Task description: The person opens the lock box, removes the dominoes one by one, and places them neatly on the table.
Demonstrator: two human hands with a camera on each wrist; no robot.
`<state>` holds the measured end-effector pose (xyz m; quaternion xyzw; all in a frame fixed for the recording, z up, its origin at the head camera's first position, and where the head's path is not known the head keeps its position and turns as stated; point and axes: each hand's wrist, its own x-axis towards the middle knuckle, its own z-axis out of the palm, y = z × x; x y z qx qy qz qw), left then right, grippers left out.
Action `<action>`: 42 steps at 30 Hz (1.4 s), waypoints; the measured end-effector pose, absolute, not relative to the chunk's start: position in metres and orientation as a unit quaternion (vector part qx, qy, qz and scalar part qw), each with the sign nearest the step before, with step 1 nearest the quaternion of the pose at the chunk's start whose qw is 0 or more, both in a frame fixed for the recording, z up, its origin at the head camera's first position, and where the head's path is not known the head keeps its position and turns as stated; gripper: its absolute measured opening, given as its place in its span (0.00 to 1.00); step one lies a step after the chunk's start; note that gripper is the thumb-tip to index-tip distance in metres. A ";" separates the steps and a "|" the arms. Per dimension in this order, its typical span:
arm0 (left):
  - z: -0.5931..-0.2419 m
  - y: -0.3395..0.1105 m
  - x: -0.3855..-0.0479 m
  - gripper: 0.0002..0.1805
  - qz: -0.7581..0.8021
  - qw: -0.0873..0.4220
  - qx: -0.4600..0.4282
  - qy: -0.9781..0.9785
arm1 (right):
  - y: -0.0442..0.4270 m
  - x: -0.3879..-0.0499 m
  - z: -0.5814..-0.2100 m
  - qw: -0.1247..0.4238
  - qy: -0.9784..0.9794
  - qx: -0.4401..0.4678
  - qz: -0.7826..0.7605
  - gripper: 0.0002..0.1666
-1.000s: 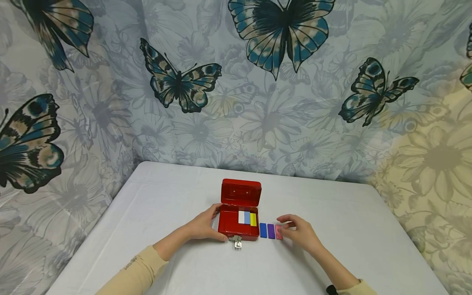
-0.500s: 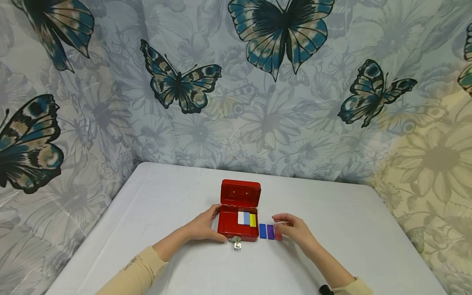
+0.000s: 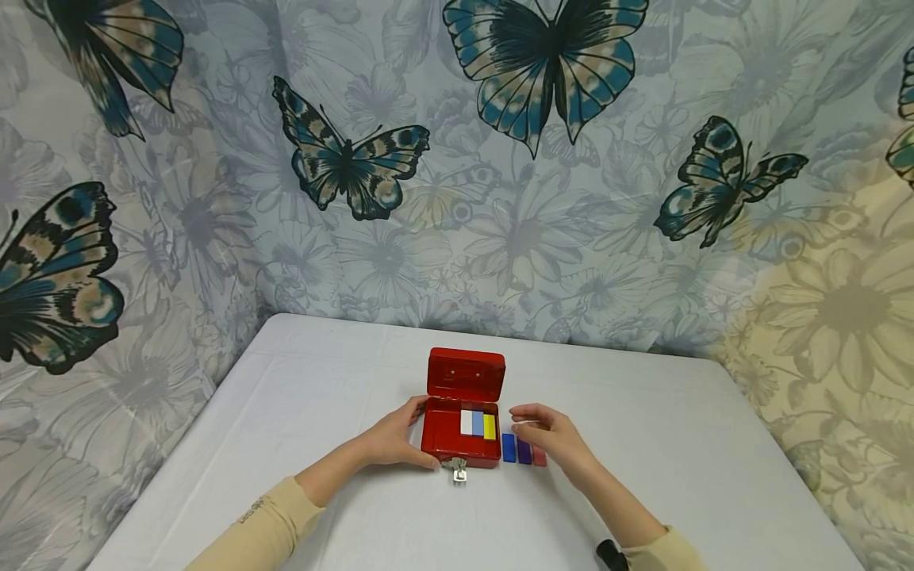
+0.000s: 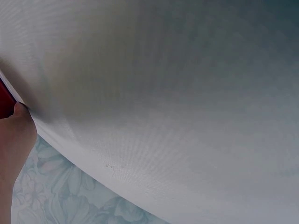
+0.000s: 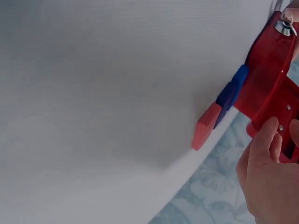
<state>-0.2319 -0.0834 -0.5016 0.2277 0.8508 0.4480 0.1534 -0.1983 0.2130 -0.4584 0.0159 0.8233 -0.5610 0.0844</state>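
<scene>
My left hand (image 3: 389, 436) grips the left side of an open red metal box (image 3: 443, 434), thumb at the front corner, fingers at the back; the left wrist view shows the hand (image 4: 17, 144) at the box's red edge (image 4: 5, 100). White (image 3: 466, 422), light blue (image 3: 478, 423) and yellow (image 3: 489, 427) blocks lie side by side in the box's right part. Right of the box stand blue (image 3: 508, 448), purple (image 3: 524, 455) and pink (image 3: 539, 457) blocks in a row. My right hand (image 3: 553, 438), fingers loosely bent and empty, hovers over the purple block's far end.
The box's raised lid (image 3: 466, 373) leans back at its far side. A lock with keys (image 3: 459, 474) hangs at the front; the right wrist view shows it too (image 5: 282, 27). A white-covered table (image 3: 343, 357) reaches back to butterfly-patterned cloth (image 3: 528, 238).
My right hand has moved left from the pink block towards the purple and blue ones, holding nothing. The left hand has kept its grip on the box, and the blocks have stayed in place.
</scene>
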 end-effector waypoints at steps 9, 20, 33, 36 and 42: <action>-0.501 -0.083 -0.230 0.59 0.449 0.153 0.228 0.850 | 0.201 -0.202 -0.459 0.090 0.822 0.003 -0.562 0.18; -0.501 -0.083 -0.230 0.59 0.446 0.156 0.222 0.853 | 0.188 -0.203 -0.459 0.101 0.827 -0.022 -0.553 0.16; -0.500 -0.084 -0.231 0.58 0.449 0.154 0.227 0.850 | 0.177 -0.208 -0.459 0.093 0.851 -0.108 -0.506 0.17; -0.499 -0.084 -0.231 0.58 0.450 0.157 0.225 0.850 | 0.174 -0.209 -0.458 0.082 0.863 -0.134 -0.480 0.16; -0.499 -0.084 -0.231 0.58 0.448 0.159 0.218 0.852 | 0.167 -0.212 -0.458 0.073 0.883 -0.170 -0.432 0.17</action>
